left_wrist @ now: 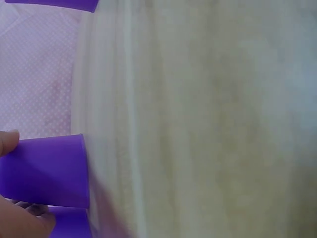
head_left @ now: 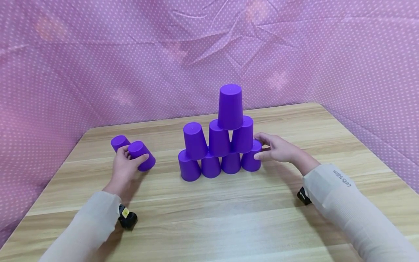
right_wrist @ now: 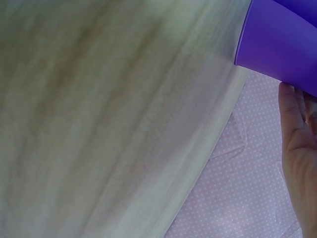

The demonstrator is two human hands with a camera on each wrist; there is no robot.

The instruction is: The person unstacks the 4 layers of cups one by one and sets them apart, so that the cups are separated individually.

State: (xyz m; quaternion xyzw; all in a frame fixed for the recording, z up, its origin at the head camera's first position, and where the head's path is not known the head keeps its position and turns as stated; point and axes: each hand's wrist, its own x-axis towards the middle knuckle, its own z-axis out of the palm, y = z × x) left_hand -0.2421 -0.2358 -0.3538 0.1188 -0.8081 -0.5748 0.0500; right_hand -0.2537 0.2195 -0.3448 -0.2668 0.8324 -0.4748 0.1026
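Left hand (head_left: 124, 166) — pinching purple cup (head_left: 144, 150) | right hand (head_left: 277, 148) — spread against cup pyramid (head_left: 219, 141) | wood-grain table (head_left: 226, 214) | dotted pink backdrop (head_left: 157, 72)

Pale wood-grain table (head_left: 209, 211) beneath upside-down purple cups (head_left: 231, 163).

Solid purple cups (head_left: 230, 109), white-dotted pink cloth (head_left: 131, 72), pale-brown wood-grained table (head_left: 229, 214)

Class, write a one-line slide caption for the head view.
Left hand grips one purple cup; right hand touches a three-tier stack of inverted cups.
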